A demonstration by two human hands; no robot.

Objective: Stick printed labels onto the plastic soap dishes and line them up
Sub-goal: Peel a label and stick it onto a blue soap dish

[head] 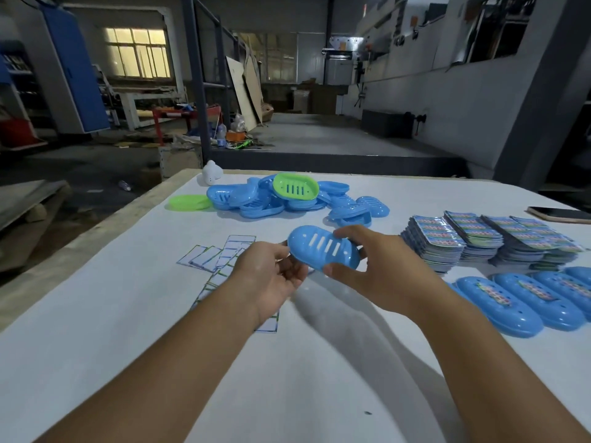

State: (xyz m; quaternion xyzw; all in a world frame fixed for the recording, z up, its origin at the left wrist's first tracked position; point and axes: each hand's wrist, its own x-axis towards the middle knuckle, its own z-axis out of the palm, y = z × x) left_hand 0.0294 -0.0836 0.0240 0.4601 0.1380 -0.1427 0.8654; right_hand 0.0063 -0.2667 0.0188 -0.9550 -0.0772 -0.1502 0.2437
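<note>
A blue soap dish [323, 249] with several slots is held bottom-up above the white table [128, 346]. My left hand [268, 276] grips its left end and my right hand [374, 266] grips its right end, thumb on the near rim. No label shows on it. A heap of blue dishes [287, 199] with a green dish [295, 187] on top lies behind. Stacks of printed labels [479, 238] stand to the right. A row of labelled blue dishes [518, 302] lies at the right edge.
Peeled label backing sheets [217, 257] lie scattered under my left hand. A second green dish [188, 202] lies left of the heap, a small white object [211, 172] at the far edge, a phone [559, 215] at the far right.
</note>
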